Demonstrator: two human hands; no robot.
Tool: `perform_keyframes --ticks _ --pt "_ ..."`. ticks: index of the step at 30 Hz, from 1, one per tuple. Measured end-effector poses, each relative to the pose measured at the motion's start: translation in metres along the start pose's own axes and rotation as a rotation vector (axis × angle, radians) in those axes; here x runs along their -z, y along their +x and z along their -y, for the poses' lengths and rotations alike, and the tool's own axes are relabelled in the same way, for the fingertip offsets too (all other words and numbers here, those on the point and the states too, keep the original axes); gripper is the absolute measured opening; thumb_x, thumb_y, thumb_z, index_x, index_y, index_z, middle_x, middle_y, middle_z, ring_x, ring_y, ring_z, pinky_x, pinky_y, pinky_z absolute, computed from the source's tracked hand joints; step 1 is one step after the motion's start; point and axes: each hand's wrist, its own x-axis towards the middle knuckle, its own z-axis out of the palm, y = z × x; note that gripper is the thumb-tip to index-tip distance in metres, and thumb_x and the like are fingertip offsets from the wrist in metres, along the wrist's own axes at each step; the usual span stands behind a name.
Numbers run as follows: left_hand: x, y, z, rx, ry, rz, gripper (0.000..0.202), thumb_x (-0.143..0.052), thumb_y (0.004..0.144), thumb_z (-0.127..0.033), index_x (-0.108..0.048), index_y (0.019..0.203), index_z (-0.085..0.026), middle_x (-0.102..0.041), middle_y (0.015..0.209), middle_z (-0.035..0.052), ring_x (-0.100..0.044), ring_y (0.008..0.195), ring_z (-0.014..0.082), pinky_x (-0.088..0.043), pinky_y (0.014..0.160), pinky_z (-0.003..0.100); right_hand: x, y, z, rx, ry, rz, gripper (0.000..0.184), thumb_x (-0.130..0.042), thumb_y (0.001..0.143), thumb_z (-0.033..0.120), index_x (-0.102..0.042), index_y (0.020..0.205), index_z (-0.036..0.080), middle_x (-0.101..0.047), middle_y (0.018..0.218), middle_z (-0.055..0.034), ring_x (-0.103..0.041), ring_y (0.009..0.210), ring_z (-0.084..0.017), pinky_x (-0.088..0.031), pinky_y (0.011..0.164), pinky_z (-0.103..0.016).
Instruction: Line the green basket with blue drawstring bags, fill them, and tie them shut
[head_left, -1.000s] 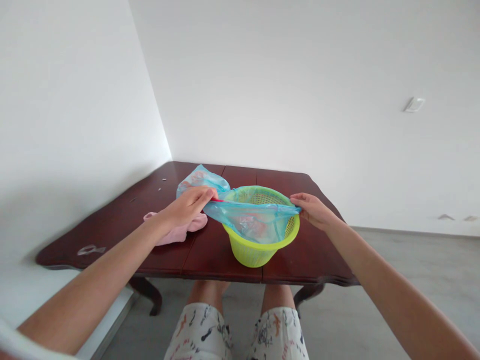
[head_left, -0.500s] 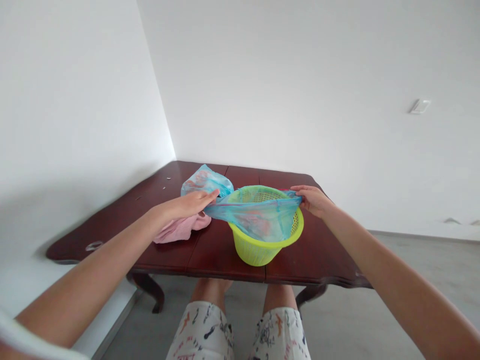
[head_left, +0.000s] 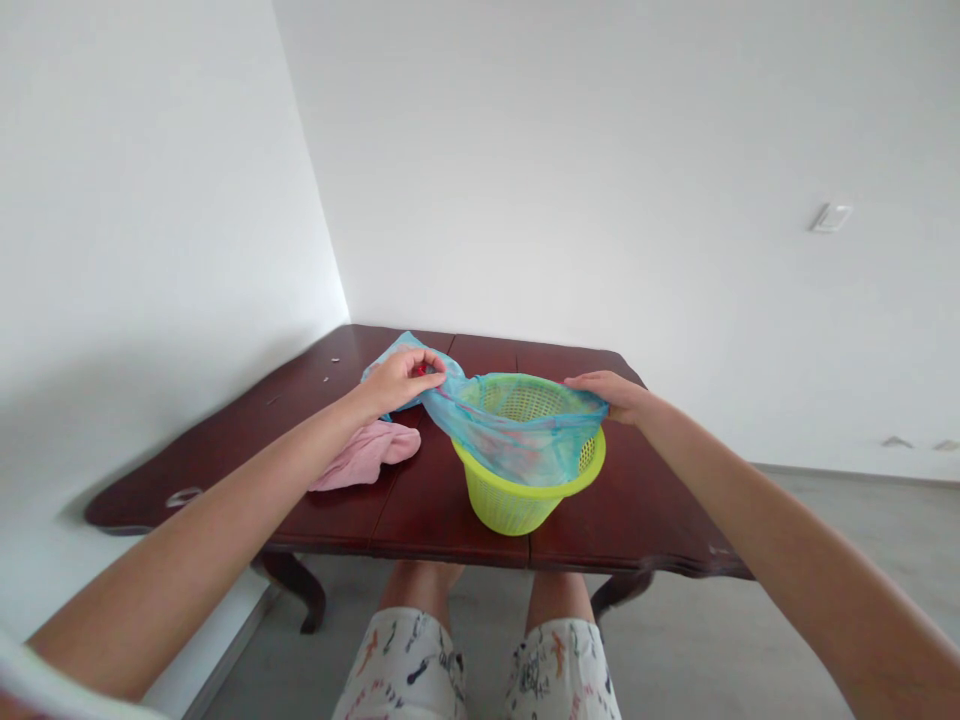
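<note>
A thin blue translucent plastic bag [head_left: 517, 445] is stretched across the mouth of a yellow-green perforated basket [head_left: 514, 510], partly inside it. My left hand [head_left: 405, 380] pinches the bag's edge to the left of the basket, thumb and forefinger together, with a small bit of red between the fingers. My right hand [head_left: 615, 392] grips the bag's other end at the basket's right rim; its fingertips are partly hidden. Behind my left hand lies a bulge of blue plastic [head_left: 405, 345]; I cannot tell whether it belongs to the same bag. A pink cloth [head_left: 367, 455] lies crumpled under my left wrist.
Everything rests on a dark red wooden table [head_left: 442, 505] with a wavy edge, set against white walls. Small pale scraps [head_left: 335, 360] lie at its back left. My knees are under its front edge.
My left hand has moved slightly right and up along the bag's edge, its fingers now curled in a pinch. The bag sags lower over the basket's mouth. My right hand has shifted slightly left.
</note>
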Motion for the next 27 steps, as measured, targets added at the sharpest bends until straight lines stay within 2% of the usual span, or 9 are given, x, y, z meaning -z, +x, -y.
perform_keyframes --ticks 3,7,9,13,15,18,21,24,27 --pt "-0.005 0.004 0.001 -0.064 0.014 -0.075 0.033 -0.087 0.084 -0.048 -0.076 0.104 -0.024 -0.079 0.087 0.0016 -0.074 0.079 0.0223 -0.055 0.069 0.031 -0.006 0.003 -0.004 0.037 -0.066 -0.036 0.020 -0.104 0.082 0.027 -0.085 0.085 0.021 -0.083 0.077 -0.0069 -0.068 0.061 -0.018 -0.059 0.058 -0.030" --pt "-0.008 -0.001 -0.007 -0.105 0.122 -0.148 0.023 -0.076 0.089 -0.037 -0.079 0.107 -0.025 -0.075 0.085 -0.0002 -0.069 0.074 0.0197 -0.052 0.068 0.030 -0.012 0.002 -0.003 0.171 -0.068 -0.147 0.019 -0.099 0.083 0.027 -0.081 0.083 0.022 -0.078 0.075 -0.0013 -0.064 0.063 -0.015 -0.052 0.058 -0.025" --pt "-0.008 -0.006 -0.013 -0.113 0.171 -0.172 0.027 -0.072 0.088 -0.032 -0.081 0.113 -0.024 -0.077 0.092 0.0006 -0.068 0.073 0.0188 -0.053 0.068 0.030 -0.014 -0.001 -0.001 0.246 -0.050 -0.210 0.018 -0.096 0.086 0.033 -0.080 0.088 0.023 -0.079 0.080 -0.0003 -0.066 0.069 -0.015 -0.053 0.062 -0.025" --pt "-0.009 -0.007 -0.016 -0.140 0.170 -0.159 0.039 -0.067 0.086 -0.025 -0.082 0.121 -0.024 -0.085 0.111 0.0043 -0.074 0.081 0.0206 -0.058 0.074 0.033 -0.016 -0.002 0.002 0.348 -0.009 -0.334 0.021 -0.093 0.090 0.041 -0.080 0.096 0.025 -0.078 0.085 0.0008 -0.066 0.074 -0.015 -0.052 0.065 -0.025" --pt "-0.013 0.000 -0.013 -0.151 0.146 -0.136 0.042 -0.066 0.084 -0.022 -0.084 0.122 -0.024 -0.088 0.114 0.0058 -0.077 0.086 0.0217 -0.061 0.078 0.034 -0.018 0.002 0.003 0.350 0.018 -0.386 0.021 -0.093 0.089 0.038 -0.078 0.094 0.025 -0.076 0.082 0.0010 -0.064 0.072 -0.015 -0.050 0.062 -0.025" --pt "-0.024 0.019 -0.005 -0.111 0.007 -0.102 0.051 -0.066 0.078 -0.019 -0.088 0.124 -0.022 -0.090 0.116 0.0076 -0.080 0.093 0.0241 -0.064 0.086 0.037 -0.022 0.013 0.005 0.279 0.082 -0.423 0.019 -0.093 0.084 0.030 -0.075 0.085 0.024 -0.074 0.072 -0.0008 -0.063 0.065 -0.018 -0.050 0.057 -0.028" --pt "-0.039 0.037 -0.003 -0.086 -0.104 -0.122 0.057 -0.065 0.073 -0.018 -0.089 0.124 -0.022 -0.091 0.121 0.0080 -0.083 0.105 0.0262 -0.066 0.098 0.040 -0.027 0.024 0.006 0.227 0.182 -0.444 0.019 -0.088 0.083 0.024 -0.070 0.078 0.025 -0.072 0.065 -0.0016 -0.063 0.059 -0.019 -0.053 0.055 -0.031" --pt "-0.051 0.047 -0.005 -0.121 -0.161 -0.163 0.059 -0.064 0.075 -0.019 -0.087 0.129 -0.022 -0.090 0.139 0.0091 -0.082 0.128 0.0277 -0.066 0.112 0.042 -0.027 0.026 0.009 0.258 0.302 -0.487 0.020 -0.084 0.085 0.024 -0.065 0.077 0.026 -0.070 0.066 0.0001 -0.061 0.058 -0.018 -0.053 0.055 -0.031" --pt "-0.053 0.046 -0.009 -0.153 -0.206 -0.194 0.059 -0.066 0.078 -0.021 -0.084 0.134 -0.021 -0.087 0.146 0.0114 -0.081 0.134 0.0296 -0.066 0.114 0.044 -0.021 0.019 0.010 0.329 0.424 -0.491 0.015 -0.080 0.086 0.027 -0.066 0.082 0.026 -0.073 0.071 0.0017 -0.061 0.061 -0.016 -0.052 0.055 -0.028"
